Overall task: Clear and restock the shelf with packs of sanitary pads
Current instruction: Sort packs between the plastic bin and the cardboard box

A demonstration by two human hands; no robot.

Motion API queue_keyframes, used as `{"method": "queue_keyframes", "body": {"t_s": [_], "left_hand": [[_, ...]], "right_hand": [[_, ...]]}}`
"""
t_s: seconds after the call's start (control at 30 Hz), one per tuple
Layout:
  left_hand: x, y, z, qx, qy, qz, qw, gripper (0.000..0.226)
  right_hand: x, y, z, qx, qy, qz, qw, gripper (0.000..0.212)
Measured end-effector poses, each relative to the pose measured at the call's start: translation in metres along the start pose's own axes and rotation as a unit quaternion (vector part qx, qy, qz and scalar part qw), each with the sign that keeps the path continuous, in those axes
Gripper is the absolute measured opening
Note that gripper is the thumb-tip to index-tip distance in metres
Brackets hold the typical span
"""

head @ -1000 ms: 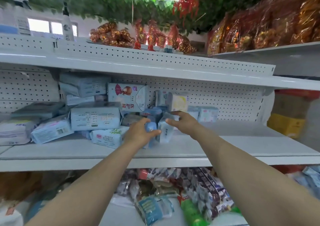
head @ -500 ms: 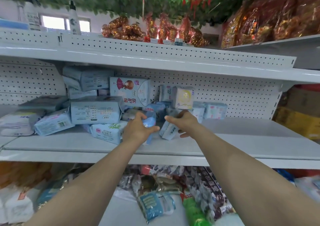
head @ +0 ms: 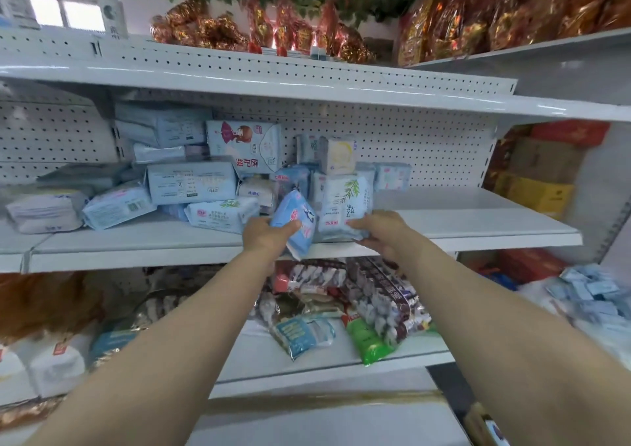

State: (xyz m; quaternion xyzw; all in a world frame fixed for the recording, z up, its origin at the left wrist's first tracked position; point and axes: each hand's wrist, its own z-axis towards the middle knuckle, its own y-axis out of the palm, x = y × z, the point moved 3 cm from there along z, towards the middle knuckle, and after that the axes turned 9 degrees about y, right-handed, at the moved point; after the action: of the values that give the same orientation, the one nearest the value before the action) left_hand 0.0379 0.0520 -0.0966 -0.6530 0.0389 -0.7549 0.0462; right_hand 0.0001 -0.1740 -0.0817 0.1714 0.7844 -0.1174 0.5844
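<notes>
My left hand (head: 264, 235) grips a blue pad pack (head: 294, 218) at the front edge of the white middle shelf (head: 461, 230). Beside it my right hand (head: 379, 232) holds a pale pack with green leaves (head: 345, 206), tilted upright over the shelf edge. Behind them a loose pile of pale blue and white pad packs (head: 191, 186) fills the shelf's left half. A tall pack with a cartoon figure (head: 244, 148) leans on the pegboard back. A small yellow-fronted pack (head: 339, 155) sits on top of others at the centre.
The right half of the middle shelf is bare. The shelf below holds snack bags (head: 375, 299) and a green pouch (head: 370, 341). Red and gold foil goods (head: 205, 31) sit on the top shelf. Cardboard boxes (head: 536, 189) stand at the right.
Both hands have drawn back from the pile toward the shelf's front edge, each bringing a pack with it. The right hand's leaf pack now stands clear of the heap.
</notes>
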Motion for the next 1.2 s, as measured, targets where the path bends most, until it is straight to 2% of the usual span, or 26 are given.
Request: {"method": "queue_keyframes", "body": {"t_s": [0.07, 0.2, 0.3, 0.4, 0.5, 0.6, 0.8, 0.9, 1.0, 1.13, 1.2], "left_hand": [[-0.012, 0.0, -0.021, -0.011, -0.037, -0.073, 0.997, 0.041], [-0.042, 0.002, -0.062, -0.024, -0.096, -0.224, 0.969, 0.042], [-0.067, 0.004, -0.091, -0.035, -0.122, -0.285, 0.95, 0.044], [-0.094, 0.01, -0.117, -0.044, -0.151, -0.272, 0.949, 0.049], [-0.124, 0.016, -0.135, -0.05, -0.18, -0.244, 0.952, 0.044], [-0.149, 0.022, -0.152, -0.06, -0.215, -0.222, 0.949, 0.04], [-0.197, 0.042, -0.168, -0.051, -0.282, -0.207, 0.936, 0.031], [-0.224, 0.061, -0.175, -0.032, -0.309, -0.211, 0.927, 0.021], [-0.252, 0.086, -0.182, -0.019, -0.347, -0.219, 0.912, 0.03], [-0.287, 0.123, -0.195, 0.05, -0.394, -0.201, 0.896, 0.028], [-0.302, 0.144, -0.204, 0.079, -0.407, -0.191, 0.89, 0.031]], "right_hand": [[0.013, -0.006, -0.026, -0.007, -0.017, 0.005, 1.0, 0.034], [0.052, -0.023, -0.064, 0.011, -0.032, 0.003, 0.999, 0.032], [0.086, -0.035, -0.086, 0.001, -0.012, 0.021, 1.0, 0.019], [0.122, -0.052, -0.103, 0.012, 0.015, 0.029, 0.999, 0.012], [0.155, -0.071, -0.112, 0.034, 0.051, 0.038, 0.997, 0.014], [0.18, -0.086, -0.119, 0.041, 0.077, 0.056, 0.995, 0.007], [0.235, -0.116, -0.092, 0.038, 0.129, 0.079, 0.988, 0.028], [0.258, -0.13, -0.076, 0.018, 0.156, 0.075, 0.985, 0.018], [0.283, -0.151, -0.053, 0.0, 0.189, 0.066, 0.98, 0.006], [0.324, -0.187, -0.014, -0.033, 0.246, 0.059, 0.967, 0.026], [0.344, -0.205, 0.002, -0.049, 0.28, 0.055, 0.957, 0.027]]}}
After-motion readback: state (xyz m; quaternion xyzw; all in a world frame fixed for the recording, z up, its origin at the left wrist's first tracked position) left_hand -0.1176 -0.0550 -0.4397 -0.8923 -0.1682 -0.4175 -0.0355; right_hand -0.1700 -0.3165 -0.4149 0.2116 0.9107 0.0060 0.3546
